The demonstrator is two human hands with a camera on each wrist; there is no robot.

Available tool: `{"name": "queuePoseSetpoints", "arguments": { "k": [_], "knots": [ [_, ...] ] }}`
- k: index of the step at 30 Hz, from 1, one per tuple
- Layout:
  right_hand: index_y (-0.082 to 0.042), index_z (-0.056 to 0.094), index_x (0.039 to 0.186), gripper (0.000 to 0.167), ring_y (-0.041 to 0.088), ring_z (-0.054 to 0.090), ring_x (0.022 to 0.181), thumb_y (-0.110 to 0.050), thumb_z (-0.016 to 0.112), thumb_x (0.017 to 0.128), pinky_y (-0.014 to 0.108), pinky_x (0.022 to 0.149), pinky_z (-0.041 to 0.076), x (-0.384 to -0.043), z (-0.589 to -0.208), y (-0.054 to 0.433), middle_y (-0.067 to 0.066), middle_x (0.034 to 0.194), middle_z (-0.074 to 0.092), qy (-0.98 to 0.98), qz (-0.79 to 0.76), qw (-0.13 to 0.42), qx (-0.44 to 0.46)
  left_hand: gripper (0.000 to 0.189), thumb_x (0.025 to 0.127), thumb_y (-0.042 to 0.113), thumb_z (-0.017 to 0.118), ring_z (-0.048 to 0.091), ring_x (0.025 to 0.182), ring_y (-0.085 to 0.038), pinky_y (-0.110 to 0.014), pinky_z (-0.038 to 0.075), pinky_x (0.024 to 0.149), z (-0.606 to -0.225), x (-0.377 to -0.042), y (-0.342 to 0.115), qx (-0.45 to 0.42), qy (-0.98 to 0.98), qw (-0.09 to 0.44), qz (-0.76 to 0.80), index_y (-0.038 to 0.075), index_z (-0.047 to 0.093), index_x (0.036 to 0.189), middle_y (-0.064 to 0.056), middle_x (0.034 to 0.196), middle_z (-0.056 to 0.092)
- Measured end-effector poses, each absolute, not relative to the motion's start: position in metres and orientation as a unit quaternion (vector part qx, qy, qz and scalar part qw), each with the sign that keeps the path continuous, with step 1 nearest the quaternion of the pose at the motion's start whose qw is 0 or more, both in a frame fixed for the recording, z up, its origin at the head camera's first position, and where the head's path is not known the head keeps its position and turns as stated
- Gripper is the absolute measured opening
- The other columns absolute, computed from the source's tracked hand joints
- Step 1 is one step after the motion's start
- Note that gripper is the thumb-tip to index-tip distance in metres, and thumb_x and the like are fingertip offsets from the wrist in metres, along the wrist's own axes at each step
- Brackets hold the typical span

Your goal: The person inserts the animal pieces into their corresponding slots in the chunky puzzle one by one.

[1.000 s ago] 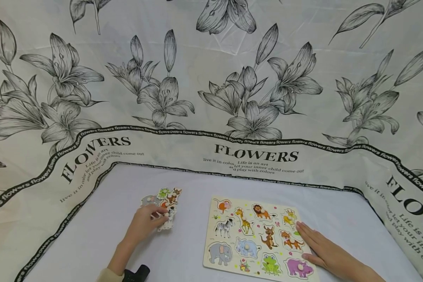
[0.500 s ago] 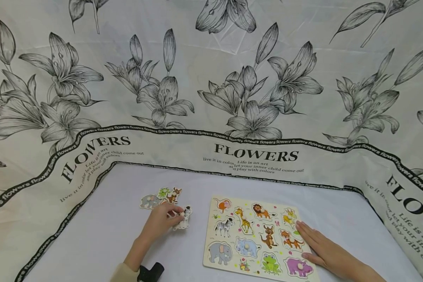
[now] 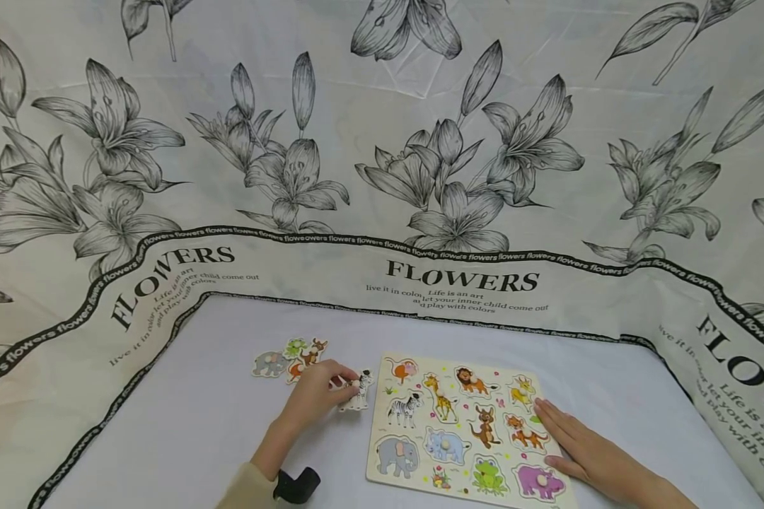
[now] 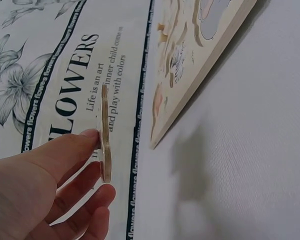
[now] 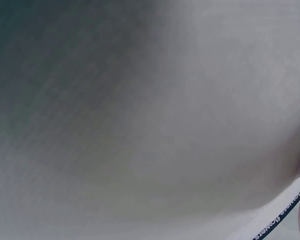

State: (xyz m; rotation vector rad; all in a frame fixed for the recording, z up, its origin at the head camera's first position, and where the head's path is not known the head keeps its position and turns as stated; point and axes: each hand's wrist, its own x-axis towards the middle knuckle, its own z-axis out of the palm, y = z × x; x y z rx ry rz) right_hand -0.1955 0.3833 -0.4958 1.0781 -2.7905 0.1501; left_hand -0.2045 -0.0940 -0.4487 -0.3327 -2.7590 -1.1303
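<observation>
The white bench (image 3: pixel 165 438) is covered with what looks like cloth, so a piece with a wavy edge may catch on it if it is set down carelessly. The puzzle board (image 3: pixel 380 428) lies flat towards the right side of the bench. The right hand (image 3: pixel 582 445) rests on the right edge of this board, its fingers straight and gripping nothing; if it does not press enough, the board could slide under a push from the left. The left hand (image 3: pixel 315 389), just outside the left edge of the board, pinches the zebra piece (image 3: pixel 361 389) between thumb and fingers. Towards the far left corner of the bench lie the elephant piece (image 3: pixel 270 364), kangaroo piece (image 3: pixel 314 351), frog piece (image 3: pixel 296 347) and a half-hidden orange piece; a low sleeve or wrist might disturb them. The zebra piece is held on edge above the bench, so it can turn or drop because the pinch is small. If it comes down rotated over the zebra picture (image 3: pixel 404 411), I think it will sit crooked.
</observation>
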Motion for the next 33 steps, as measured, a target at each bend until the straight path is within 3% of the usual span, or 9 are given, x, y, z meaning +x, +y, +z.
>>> {"name": "queuePoseSetpoints", "arguments": {
  "k": [10, 18, 27, 33],
  "knots": [
    [-0.006, 0.03, 0.149, 0.071, -0.017, -0.007, 0.14, -0.04, 0.058, 0.094, -0.001, 0.105, -0.006, -0.194, -0.493, 0.383, 0.001, 0.159, 0.026, -0.933, 0.061, 0.062, 0.35, 0.013, 0.083, 0.019, 0.074, 0.059, 0.08, -0.011, -0.018, 0.044, 0.064, -0.443, -0.21, -0.073, -0.129, -0.917, 0.054, -0.375, 0.012, 0.073, 0.094, 0.001, 0.089, 0.068],
    [-0.007, 0.028, 0.151, 0.072, -0.02, -0.009, 0.137, -0.042, 0.056, 0.094, -0.004, 0.102, -0.006, -0.193, -0.49, 0.382, -0.005, 0.16, 0.021, -0.936, 0.067, 0.048, 0.344, 0.013, 0.082, 0.02, 0.075, 0.058, 0.079, -0.011, -0.018, 0.044, 0.065, -0.445, -0.218, -0.057, -0.154, -0.916, 0.038, -0.37, 0.012, 0.074, 0.092, 0.001, 0.089, 0.068],
    [-0.007, 0.03, 0.15, 0.071, -0.019, -0.008, 0.138, -0.041, 0.058, 0.094, -0.003, 0.103, -0.005, -0.192, -0.49, 0.381, 0.007, 0.155, 0.033, -0.935, 0.067, 0.055, 0.343, 0.014, 0.082, 0.022, 0.075, 0.056, 0.079, -0.008, -0.018, 0.043, 0.066, -0.449, -0.221, -0.04, -0.166, -0.918, 0.008, -0.361, 0.014, 0.074, 0.094, 0.004, 0.089, 0.066],
    [-0.006, 0.029, 0.15, 0.072, -0.016, -0.008, 0.14, -0.039, 0.059, 0.093, -0.001, 0.105, -0.006, -0.192, -0.491, 0.381, 0.003, 0.159, 0.026, -0.929, 0.059, 0.069, 0.358, 0.013, 0.082, 0.022, 0.075, 0.051, 0.073, -0.002, -0.017, 0.042, 0.062, -0.454, -0.22, -0.032, -0.164, -0.92, -0.003, -0.357, 0.015, 0.074, 0.092, 0.005, 0.085, 0.063]
  ]
}}
